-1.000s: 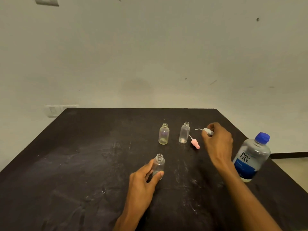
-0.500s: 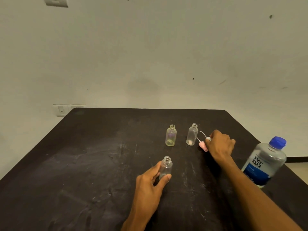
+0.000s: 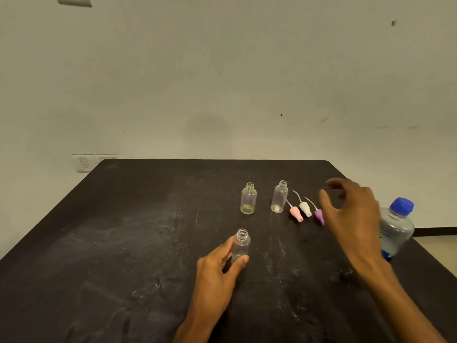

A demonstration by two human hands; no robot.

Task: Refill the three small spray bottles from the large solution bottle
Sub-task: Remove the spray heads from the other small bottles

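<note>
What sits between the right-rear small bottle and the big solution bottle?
Head view: three spray heads lie on the table between the small bottle and the solution bottle: pink, white, purple. The right hand hovers there too.

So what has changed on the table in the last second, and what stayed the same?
The right hand put the white spray top down between the pink top and the purple top, let it go and lifted away, open. The left hand still grips the near bottle. The two far bottles and the large bottle stayed in place, cap on.
</note>
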